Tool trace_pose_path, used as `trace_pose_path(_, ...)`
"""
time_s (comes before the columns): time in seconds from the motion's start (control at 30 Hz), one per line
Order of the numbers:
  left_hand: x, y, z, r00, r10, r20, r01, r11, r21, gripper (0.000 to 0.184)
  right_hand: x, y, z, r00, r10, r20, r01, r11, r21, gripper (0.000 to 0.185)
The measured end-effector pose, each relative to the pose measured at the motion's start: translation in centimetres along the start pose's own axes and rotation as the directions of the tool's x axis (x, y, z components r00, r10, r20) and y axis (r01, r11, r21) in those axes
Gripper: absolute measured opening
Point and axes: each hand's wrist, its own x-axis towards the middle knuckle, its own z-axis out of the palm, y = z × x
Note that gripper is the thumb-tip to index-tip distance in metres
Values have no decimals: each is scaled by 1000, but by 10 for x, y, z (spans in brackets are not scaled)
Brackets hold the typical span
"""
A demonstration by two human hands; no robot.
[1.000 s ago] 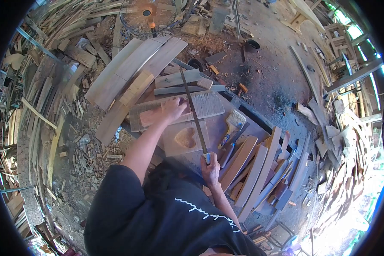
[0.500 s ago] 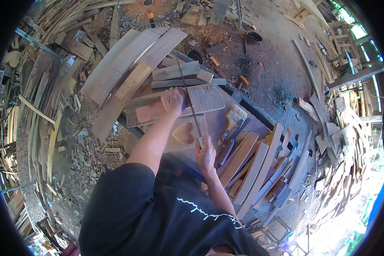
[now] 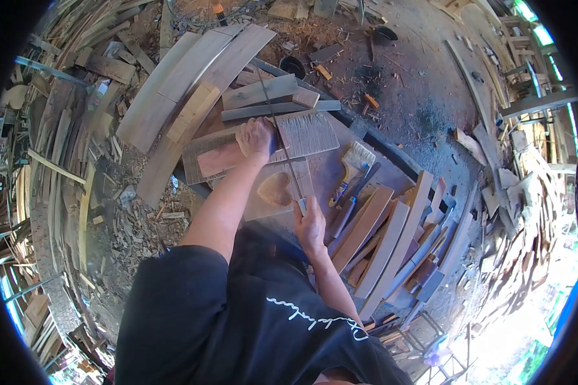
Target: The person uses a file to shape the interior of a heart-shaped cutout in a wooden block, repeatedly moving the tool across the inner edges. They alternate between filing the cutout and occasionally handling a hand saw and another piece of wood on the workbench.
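My right hand (image 3: 311, 230) is closed around the handle of a long thin saw-like blade (image 3: 280, 131), which runs up and to the left across a wooden board (image 3: 308, 136). On that board lies a reddish wood piece (image 3: 217, 159), with my left hand (image 3: 257, 138) resting over its right end, beside the blade; its fingers are bent, and their tips are hard to make out. Nearer to me is a flat board with a heart-shaped hollow (image 3: 275, 189). Two short grey planks (image 3: 260, 93) lie beyond the blade's middle.
A wide brush (image 3: 355, 160) and a dark-handled tool (image 3: 345, 215) lie right of the boards. Stacked wood strips (image 3: 392, 244) fill the right side. Long planks (image 3: 167, 93) stand at the upper left, a black bowl (image 3: 292, 65) behind, and scrap wood (image 3: 64, 141) around.
My left hand has shifted left along the reddish piece since half a second ago, after moving right earlier. My right hand has moved up from its first place with the blade. The view has shifted slightly.
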Motion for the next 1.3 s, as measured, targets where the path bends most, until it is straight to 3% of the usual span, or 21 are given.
trace_pose_path(0.17,3,2,2,996,-57,64,55,998,29,35,-26,-7,-31,998,-8,63,9,1000,-14,23)
trace_pose_path(0.27,-6,-7,20,999,-39,6,39,999,-2,37,-34,1,-22,996,63,63,-61,998,-31,24)
trace_pose_path(0.33,-3,-20,42,981,51,-189,-55,998,-17,32,5,-11,-4,1000,-2,21,3,999,-34,24)
trace_pose_path(0.37,-2,-17,34,979,58,-197,-62,998,-12,32,17,-15,1,1000,-6,14,6,1000,-25,24)
trace_pose_path(0.43,2,-1,7,999,-32,22,31,999,41,34,34,-23,7,1000,14,14,-13,998,-63,24)
trace_pose_path(0.57,1,7,-3,997,-75,36,76,997,-15,39,25,-19,-3,1000,0,11,0,1000,-13,23)
trace_pose_path(0.67,0,7,-4,998,-60,26,59,997,53,39,3,-30,-30,994,-69,-79,74,995,61,24)
trace_pose_path(0.73,2,7,-4,994,-77,83,70,994,87,39,-10,-32,-46,985,-2,-172,19,995,100,24)
trace_pose_path(0.8,1,9,-4,996,-71,47,68,996,50,40,-25,-13,-60,962,274,-17,-256,918,304,25)
trace_pose_path(0.83,1,9,-4,997,-74,11,74,997,21,41,-29,-7,-71,908,409,85,-397,781,482,22)
trace_pose_path(0.87,2,7,-2,999,-48,19,47,999,14,41,-42,13,-72,890,442,111,-416,687,596,22)
trace_pose_path(1.0,4,8,-6,994,-40,103,32,997,74,46,-89,54,-104,790,611,50,-467,547,695,23)
trace_pose_path(1.13,7,8,-6,990,-61,124,48,994,100,48,-126,80,-127,678,725,-119,-454,541,708,26)
trace_pose_path(1.3,7,9,-5,994,-44,102,36,996,76,47,-145,109,-133,565,813,-144,-441,444,780,29)
